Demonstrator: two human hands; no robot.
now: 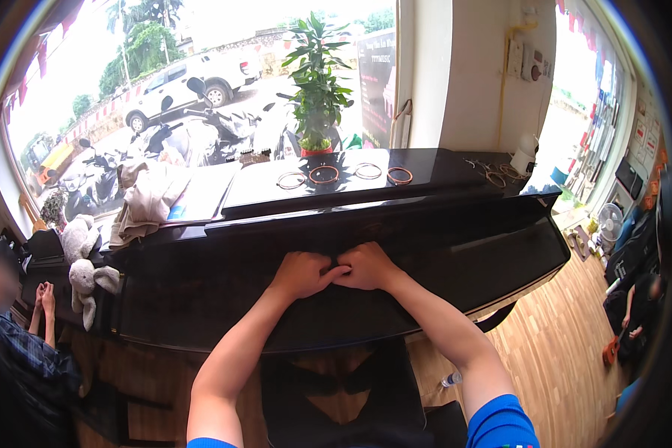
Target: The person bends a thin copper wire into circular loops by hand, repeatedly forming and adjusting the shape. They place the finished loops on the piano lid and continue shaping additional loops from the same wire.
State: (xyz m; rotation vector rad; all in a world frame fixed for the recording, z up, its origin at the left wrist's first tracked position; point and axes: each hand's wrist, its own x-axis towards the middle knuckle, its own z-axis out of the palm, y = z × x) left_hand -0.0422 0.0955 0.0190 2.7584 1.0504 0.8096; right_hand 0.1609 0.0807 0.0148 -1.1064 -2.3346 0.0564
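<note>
A long black upright piano (455, 257) stretches in front of me with its keyboard lid down. Over the middle of that lid, my left hand (303, 275) and my right hand (366, 266) are side by side with their thumbs touching. The fingers of both are curled in, and their tips are hidden, so anything inside them does not show. On the piano top beyond lie two copper-coloured wire coils (400, 175) and two pale wire coils (368, 171). More loose coils (494, 173) are heaped at the right end.
A potted plant (317, 86) stands behind the piano by the window. Beige cloth (143, 196) and a grey plush rabbit (89, 278) are at the left. A person in a plaid shirt (26, 343) sits there. Another person (638, 306) is far right near a small orange guitar (611, 349). A bottle (451, 380) is on the floor.
</note>
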